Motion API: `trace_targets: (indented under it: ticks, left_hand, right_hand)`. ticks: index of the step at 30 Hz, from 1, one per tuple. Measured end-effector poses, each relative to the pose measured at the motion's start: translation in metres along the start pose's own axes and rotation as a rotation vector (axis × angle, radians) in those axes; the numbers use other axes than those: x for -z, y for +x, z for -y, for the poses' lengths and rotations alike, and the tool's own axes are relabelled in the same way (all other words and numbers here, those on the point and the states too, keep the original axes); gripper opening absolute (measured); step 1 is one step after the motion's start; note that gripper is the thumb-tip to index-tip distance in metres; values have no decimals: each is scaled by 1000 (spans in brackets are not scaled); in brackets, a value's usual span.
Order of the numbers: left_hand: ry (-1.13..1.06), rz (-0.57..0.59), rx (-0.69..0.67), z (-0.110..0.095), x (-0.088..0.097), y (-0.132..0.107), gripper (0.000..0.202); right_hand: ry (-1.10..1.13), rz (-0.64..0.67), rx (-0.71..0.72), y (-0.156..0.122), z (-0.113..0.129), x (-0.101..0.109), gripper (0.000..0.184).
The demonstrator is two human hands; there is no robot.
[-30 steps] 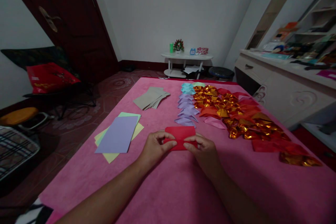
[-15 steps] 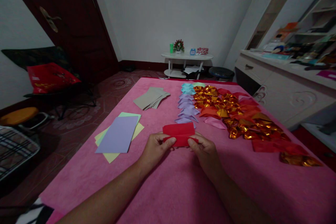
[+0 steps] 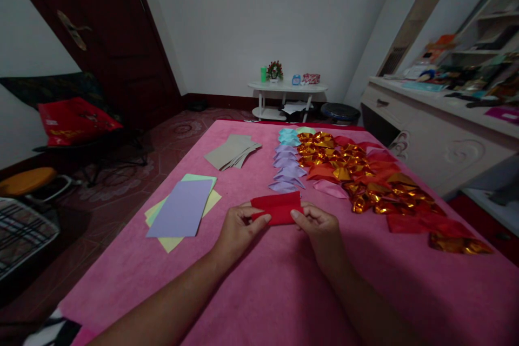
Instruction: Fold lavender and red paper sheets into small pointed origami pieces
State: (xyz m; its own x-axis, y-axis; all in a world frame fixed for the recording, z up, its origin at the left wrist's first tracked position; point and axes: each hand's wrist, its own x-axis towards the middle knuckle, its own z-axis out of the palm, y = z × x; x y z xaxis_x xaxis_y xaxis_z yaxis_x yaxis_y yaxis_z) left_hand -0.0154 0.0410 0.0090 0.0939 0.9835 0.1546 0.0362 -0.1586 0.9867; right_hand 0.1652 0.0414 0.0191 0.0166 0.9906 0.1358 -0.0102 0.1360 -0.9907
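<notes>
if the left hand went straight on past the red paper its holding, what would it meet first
Beyond the red paper, the left hand would probably meet the purple folded papers first; its height above the pink cloth is unclear, so it might pass over them.

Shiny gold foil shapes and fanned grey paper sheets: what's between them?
The head view shows folded purple paper pieces, folded turquoise paper pieces and pink cloth.

Left hand (image 3: 238,228) and right hand (image 3: 324,227) pinch red paper (image 3: 278,205) by its ends over pink cloth (image 3: 259,292); purple sheet (image 3: 181,210) and grey sheets (image 3: 229,152) lie left; gold pieces (image 3: 377,203) lie right.
</notes>
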Motion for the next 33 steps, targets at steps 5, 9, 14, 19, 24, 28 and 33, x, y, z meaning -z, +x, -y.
trace_targets:
  ticks: [5,9,14,19,24,28,33]
  left_hand:
    - [-118,-13,88,1,1,1,28]
    - [-86,-29,85,-2,3,0,42]
    - [5,-52,74,-3,3,1,38]
    - [52,-94,44,1,4,1,20]
    - [74,-130,23,5,5,2,20]
    - [80,-126,64,7,6,1,29]
    - [89,-109,105,8,8,2,35]
  right_hand:
    - [9,-76,-68,-1,0,-2,31]
    - [5,-45,-47,-1,-2,1,31]
    - [-37,-26,-3,0,-7,6,33]
    - [-60,-73,-43,0,-6,4,30]
    - [-56,-97,-81,0,-3,2,28]
    - [-42,-80,-76,0,-4,1,24]
    - [-39,-30,-64,1,-5,1,23]
